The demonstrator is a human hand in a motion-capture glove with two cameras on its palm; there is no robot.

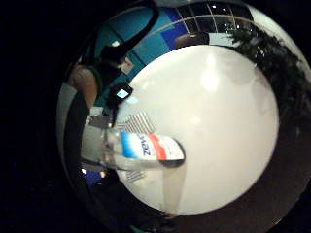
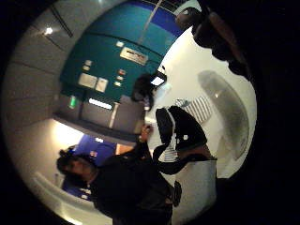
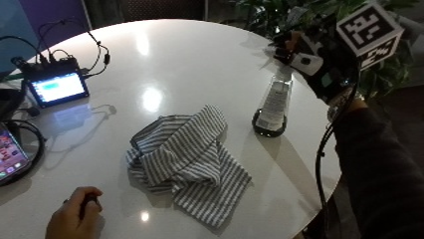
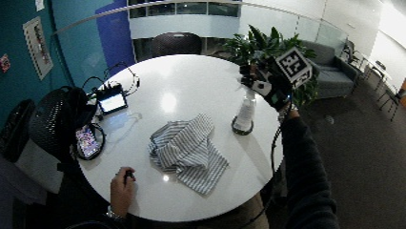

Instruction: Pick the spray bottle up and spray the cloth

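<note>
Gloved right hand [image 3: 318,59], upper right of the outside view, fingers curled round the head of the clear plastic spray bottle with white label [image 3: 273,107] | bottle standing on the round white table [image 3: 172,55], just right of the crumpled grey-and-white striped cloth [image 3: 189,162] at centre | step: grasp made, lift not begun | next: raise, aim nozzle at cloth, squeeze trigger | count: one bottle, one cloth

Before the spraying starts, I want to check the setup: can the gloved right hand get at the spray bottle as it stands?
Probably yes. The right hand is at the top of the spray bottle, which stands upright on the table beside the cloth, with nothing between them.
</note>
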